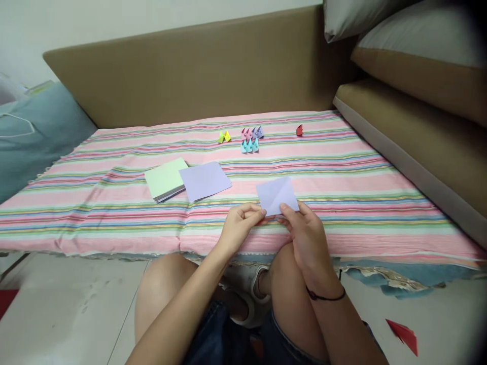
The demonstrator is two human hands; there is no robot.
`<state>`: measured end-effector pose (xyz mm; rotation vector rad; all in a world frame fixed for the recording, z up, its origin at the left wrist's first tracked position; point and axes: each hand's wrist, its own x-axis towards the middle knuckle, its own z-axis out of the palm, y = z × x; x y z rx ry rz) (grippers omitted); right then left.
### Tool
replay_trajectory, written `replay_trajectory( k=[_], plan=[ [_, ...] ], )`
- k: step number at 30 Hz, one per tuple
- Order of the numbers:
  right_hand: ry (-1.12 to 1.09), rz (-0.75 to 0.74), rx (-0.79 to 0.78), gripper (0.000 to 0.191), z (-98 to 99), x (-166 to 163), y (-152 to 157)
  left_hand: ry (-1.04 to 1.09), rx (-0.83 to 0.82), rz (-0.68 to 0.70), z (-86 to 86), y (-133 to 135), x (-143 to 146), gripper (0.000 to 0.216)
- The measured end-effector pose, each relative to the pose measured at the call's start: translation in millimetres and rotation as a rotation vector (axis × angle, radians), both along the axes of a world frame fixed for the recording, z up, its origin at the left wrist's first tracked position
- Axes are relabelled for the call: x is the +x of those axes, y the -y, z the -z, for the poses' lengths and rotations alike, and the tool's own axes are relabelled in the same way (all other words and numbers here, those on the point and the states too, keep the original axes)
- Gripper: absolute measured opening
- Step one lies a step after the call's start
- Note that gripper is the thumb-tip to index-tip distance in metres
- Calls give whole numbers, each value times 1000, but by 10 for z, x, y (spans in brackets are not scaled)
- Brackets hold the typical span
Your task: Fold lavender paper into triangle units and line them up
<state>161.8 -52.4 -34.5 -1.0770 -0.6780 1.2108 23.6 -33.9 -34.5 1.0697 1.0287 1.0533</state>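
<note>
A square sheet of lavender paper with a faint diagonal crease is held up between both hands, just above the striped cloth. My left hand pinches its lower left corner between thumb and fingers. My right hand grips the lower right part, thumb on top and fingers beneath. To the left lies another lavender sheet, its left edge against a stack of paper topped by a pale green sheet.
Folded paper pieces stand further back: yellow, pink, purple, turquoise and red. Stacked cushions border the right side, a blue cushion the left. Red folded paper lies on the floor.
</note>
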Motion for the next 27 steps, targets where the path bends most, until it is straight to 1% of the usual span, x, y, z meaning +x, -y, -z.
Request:
replay_trajectory(
  k=[2, 4, 8, 11, 14, 16, 18, 20, 22, 24, 25, 27],
  plan=[
    [44, 1, 15, 18, 17, 0, -3, -3, -23, 42, -20, 27, 14, 21],
    [84, -31, 22, 17, 42, 11, -3, -17, -25, 40, -58, 42, 8, 22],
    [119, -230, 25, 18, 47, 25, 16, -99, 71, -67, -150, 54, -38, 28],
    [164, -297, 23, 18, 10, 20, 43, -222, 154, -116, -215, 87, -57, 22],
    [211, -312, 52, 17, -3, 19, 63, -300, 218, -128, -270, 139, -56, 15],
    [207, -314, 86, 16, 10, 22, 68, -303, 209, -138, -311, 165, -69, 16],
    [189, -300, 110, 15, 29, 34, 72, -286, 181, -184, -368, 182, -121, 20],
    [176, -277, 122, 16, 43, 69, 86, -279, 181, -260, -433, 210, -240, 21],
    [157, -234, 111, 18, 51, 155, 129, -284, 204, -348, -465, 296, -440, 17],
    [97, -161, 56, 21, 68, 314, 217, -296, 206, -472, -402, 488, -701, 16],
    [53, -128, 10, 20, 87, 421, 284, -315, 195, -526, -323, 634, -836, 15],
    [-5, -38, -42, 17, 166, 676, 465, -373, 157, -610, -81, 1016, -1071, 14]
  ],
)
